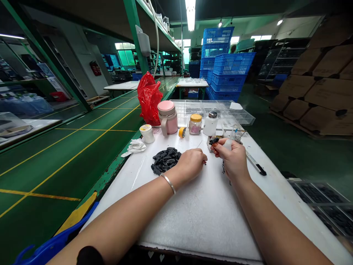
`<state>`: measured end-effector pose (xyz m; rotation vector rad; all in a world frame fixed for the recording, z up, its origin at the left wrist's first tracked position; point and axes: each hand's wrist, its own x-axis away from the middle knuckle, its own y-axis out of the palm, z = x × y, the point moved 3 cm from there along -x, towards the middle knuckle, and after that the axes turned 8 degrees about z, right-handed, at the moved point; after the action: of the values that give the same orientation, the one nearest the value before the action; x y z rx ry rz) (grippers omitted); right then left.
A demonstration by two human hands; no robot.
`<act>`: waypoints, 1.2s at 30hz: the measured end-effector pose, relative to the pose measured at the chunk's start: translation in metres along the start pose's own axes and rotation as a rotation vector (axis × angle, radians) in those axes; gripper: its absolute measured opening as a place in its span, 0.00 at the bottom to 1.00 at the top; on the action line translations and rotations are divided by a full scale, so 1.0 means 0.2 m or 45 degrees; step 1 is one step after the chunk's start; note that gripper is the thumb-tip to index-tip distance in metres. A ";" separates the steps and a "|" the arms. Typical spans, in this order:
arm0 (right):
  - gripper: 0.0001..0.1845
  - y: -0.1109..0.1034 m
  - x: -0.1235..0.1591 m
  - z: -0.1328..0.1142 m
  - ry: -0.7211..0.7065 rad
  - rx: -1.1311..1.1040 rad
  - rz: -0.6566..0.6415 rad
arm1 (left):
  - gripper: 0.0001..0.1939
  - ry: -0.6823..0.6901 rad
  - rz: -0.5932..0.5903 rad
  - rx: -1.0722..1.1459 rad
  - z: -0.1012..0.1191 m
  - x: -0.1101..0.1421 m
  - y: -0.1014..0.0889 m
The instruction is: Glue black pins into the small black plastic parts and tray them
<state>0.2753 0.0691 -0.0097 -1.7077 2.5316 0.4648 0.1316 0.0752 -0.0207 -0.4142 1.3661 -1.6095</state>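
White gloves [134,147] lie left of the black-piece pile [166,161] on the counter [198,217]. Just right of the pile rests the left hand [191,163], fingers curled — I cannot tell whether they grip anything. Farther right of the pile, the right hand [234,160] pinches a single dark part [213,141] — beyond, farthest from the pile, lies a knife [255,162].

A single view looks from the person's head, over the near end of the white table [209,217], facing forward and down along its length. The forearms [132,206] reach in from the bottom edge, the left hand [192,163] and right hand [235,159] close by; the green belt [91,141] runs away at left, and the blue crates [231,75] stand far beyond.
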 end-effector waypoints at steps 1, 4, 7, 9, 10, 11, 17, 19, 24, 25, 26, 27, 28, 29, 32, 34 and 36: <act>0.09 0.00 0.00 0.00 -0.007 0.001 0.001 | 0.13 -0.010 -0.008 -0.011 0.00 -0.02 0.02; 0.09 0.00 -0.02 0.01 -0.021 -0.001 0.000 | 0.12 -0.041 -0.029 -0.020 0.01 -0.05 0.06; 0.09 0.00 -0.02 0.01 -0.037 0.007 -0.020 | 0.11 -0.054 -0.043 0.024 0.01 -0.05 0.06; 0.09 0.01 -0.01 0.01 -0.036 0.022 -0.034 | 0.10 -0.070 -0.046 0.084 0.00 -0.04 0.03; 0.09 0.01 0.00 0.01 -0.025 0.023 -0.037 | 0.11 -0.079 -0.042 0.109 -0.01 -0.03 0.01; 0.09 0.01 0.00 0.00 -0.011 0.019 -0.043 | 0.10 -0.104 -0.036 0.159 -0.02 -0.01 -0.02; 0.09 0.07 0.09 -0.02 0.101 -0.027 -0.189 | 0.06 -0.649 0.065 1.349 -0.14 0.13 -0.18; 0.10 0.09 0.13 -0.03 0.147 -0.038 -0.267 | 0.09 -0.727 0.151 1.615 -0.17 0.18 -0.21; 0.11 0.13 0.21 -0.04 0.208 -0.020 -0.394 | 0.14 -0.821 0.174 2.043 -0.22 0.23 -0.19; 0.11 0.13 0.22 -0.03 0.223 -0.013 -0.399 | 0.15 -0.818 0.156 2.093 -0.23 0.23 -0.18; 0.11 0.13 0.23 -0.03 0.234 -0.004 -0.404 | 0.16 -0.814 0.140 2.131 -0.24 0.23 -0.18; 0.11 0.13 0.23 -0.03 0.241 0.008 -0.410 | 0.16 -0.808 0.132 2.161 -0.24 0.24 -0.17; 0.11 0.13 0.23 -0.03 0.242 0.017 -0.415 | 0.15 -0.802 0.127 2.185 -0.24 0.24 -0.17; 0.11 0.13 0.23 -0.03 0.242 0.024 -0.418 | 0.15 -0.799 0.121 2.207 -0.24 0.24 -0.17; 0.12 0.12 0.24 -0.03 0.233 0.029 -0.429 | 0.14 -0.802 0.098 2.254 -0.23 0.25 -0.16; 0.12 0.12 0.25 -0.03 0.221 0.039 -0.437 | 0.15 -0.826 0.082 2.264 -0.21 0.26 -0.16; 0.11 0.12 0.25 -0.04 0.198 0.069 -0.438 | 0.16 -0.859 0.076 2.273 -0.20 0.26 -0.15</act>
<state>0.2357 0.0302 -0.0082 -2.1748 2.2451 0.2457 0.0626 0.0534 -0.0226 0.2082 -0.7288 -1.7421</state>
